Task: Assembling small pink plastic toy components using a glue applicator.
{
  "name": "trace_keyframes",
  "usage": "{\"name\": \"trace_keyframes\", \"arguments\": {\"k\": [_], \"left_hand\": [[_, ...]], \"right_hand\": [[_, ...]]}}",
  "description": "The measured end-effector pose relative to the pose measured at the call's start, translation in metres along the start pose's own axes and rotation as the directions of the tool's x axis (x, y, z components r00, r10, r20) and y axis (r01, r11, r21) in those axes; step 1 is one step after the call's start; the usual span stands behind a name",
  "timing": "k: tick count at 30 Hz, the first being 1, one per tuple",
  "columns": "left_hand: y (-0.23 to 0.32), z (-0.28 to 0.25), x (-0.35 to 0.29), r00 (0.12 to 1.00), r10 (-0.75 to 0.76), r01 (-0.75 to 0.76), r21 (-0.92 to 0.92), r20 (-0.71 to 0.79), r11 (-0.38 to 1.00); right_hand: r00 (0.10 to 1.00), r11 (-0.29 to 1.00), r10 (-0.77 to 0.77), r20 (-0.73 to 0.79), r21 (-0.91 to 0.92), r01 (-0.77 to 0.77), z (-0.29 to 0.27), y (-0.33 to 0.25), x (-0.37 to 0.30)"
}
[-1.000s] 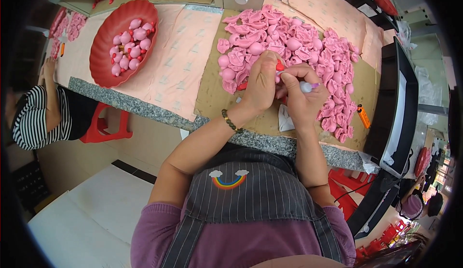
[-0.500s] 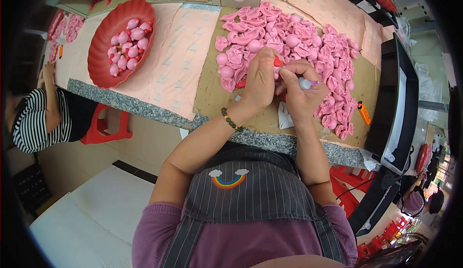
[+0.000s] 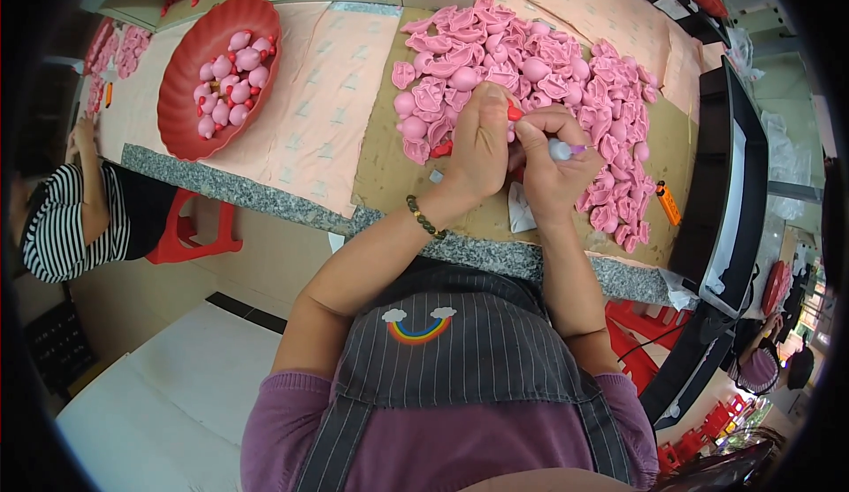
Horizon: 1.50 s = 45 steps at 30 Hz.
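Close together over the near edge of the pink pile, my two hands meet at a small red piece [image 3: 515,113]. My left hand [image 3: 480,142] is closed, thumb up, around a small pink part that its fingers mostly hide. The thumb and forefinger of my right hand [image 3: 559,160] pinch at the red piece. Tucked in that same right hand is a small clear bottle [image 3: 559,149] with a purple nozzle tip pointing right. Just beyond lie many soft pink moulded pieces [image 3: 535,70], some round and some frilled. Another red piece [image 3: 441,149] rests left of my left hand.
A red scalloped bowl [image 3: 181,134] with several pink and red figures stands at left. An orange-handled cutter [image 3: 669,203] lies right of the pile. White paper [image 3: 520,209] sits below my hands. A black case [image 3: 730,191] borders the right side. A person in stripes [image 3: 62,226] sits far left.
The red piece between my hands has turned and shows more of its side. My hands stay in nearly the same place, and the whole view has shifted slightly.
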<state>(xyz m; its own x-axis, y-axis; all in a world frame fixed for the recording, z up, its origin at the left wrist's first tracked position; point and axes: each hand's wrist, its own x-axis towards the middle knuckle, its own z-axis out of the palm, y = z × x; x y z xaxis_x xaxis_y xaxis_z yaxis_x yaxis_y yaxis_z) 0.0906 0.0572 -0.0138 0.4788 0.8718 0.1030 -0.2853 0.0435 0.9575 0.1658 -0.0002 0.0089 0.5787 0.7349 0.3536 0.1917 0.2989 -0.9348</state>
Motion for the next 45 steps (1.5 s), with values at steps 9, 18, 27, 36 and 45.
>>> {"name": "trace_keyframes", "arguments": {"k": [9, 18, 27, 36, 45], "left_hand": [[0.006, 0.003, -0.006, 0.998, -0.025, 0.032, -0.146, 0.053, 0.989], [0.006, 0.004, 0.000, 0.997, 0.034, -0.032, -0.037, 0.065, 0.999], [0.021, -0.016, 0.011, 0.889, -0.252, 0.450, -0.633, 0.383, 0.630], [0.016, -0.020, 0.012, 0.884, -0.250, 0.464, -0.671, 0.396, 0.578], [0.010, -0.017, 0.013, 0.904, -0.193, 0.421, -0.714, 0.382, 0.559]], "right_hand": [[0.924, 0.920, 0.362, -0.120, 0.205, -0.334, 0.000, -0.010, 0.001], [0.985, 0.984, 0.152, -0.086, 0.108, -0.142, 0.000, -0.007, 0.002], [0.976, 0.968, 0.192, -0.099, 0.184, -0.172, 0.000, 0.001, -0.003], [0.985, 0.975, 0.161, -0.068, 0.169, -0.148, 0.000, 0.003, -0.004], [1.000, 0.999, 0.000, -0.020, 0.032, 0.001, 0.000, -0.004, -0.001]]}}
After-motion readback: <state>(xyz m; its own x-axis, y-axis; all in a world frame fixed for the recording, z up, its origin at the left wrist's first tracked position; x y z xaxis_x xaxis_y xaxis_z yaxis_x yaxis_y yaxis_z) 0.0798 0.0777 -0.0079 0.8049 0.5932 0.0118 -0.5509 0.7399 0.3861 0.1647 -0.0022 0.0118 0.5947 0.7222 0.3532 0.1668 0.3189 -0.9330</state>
